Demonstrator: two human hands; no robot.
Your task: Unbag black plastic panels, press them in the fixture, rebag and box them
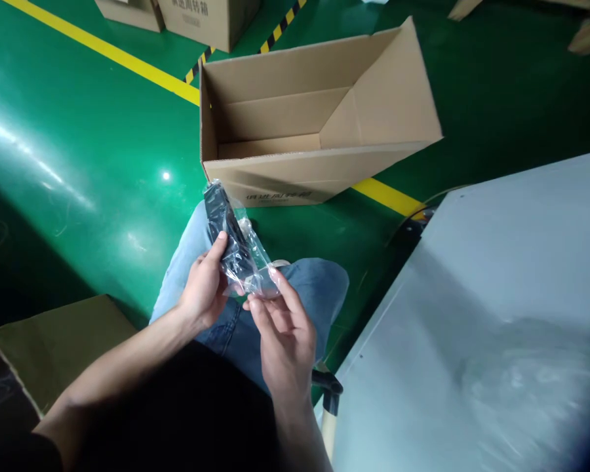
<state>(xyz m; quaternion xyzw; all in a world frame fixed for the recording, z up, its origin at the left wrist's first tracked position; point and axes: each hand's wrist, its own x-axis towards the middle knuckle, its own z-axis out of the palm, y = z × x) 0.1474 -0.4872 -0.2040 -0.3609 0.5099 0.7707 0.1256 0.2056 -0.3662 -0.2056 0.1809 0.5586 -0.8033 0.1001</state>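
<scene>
A black item [229, 229] lies inside a clear plastic bag [259, 252], tilted above my knees. My left hand [204, 285] is wrapped round its left side, the thumb resting on top of the black part. At the bag's lower right end, my right hand [285, 321] pinches the clear film between its fingers. Just beyond the bag stands a large open cardboard box [285, 174]; its visible inside holds nothing. What the black item is cannot be made out through the film.
A pale grey table [472, 282] with clear plastic film [535, 387] on it stands at the right. At the lower left is another cardboard box [63, 347]. More cartons [201, 23] stand at the top, on the green floor [122, 131] with yellow lines.
</scene>
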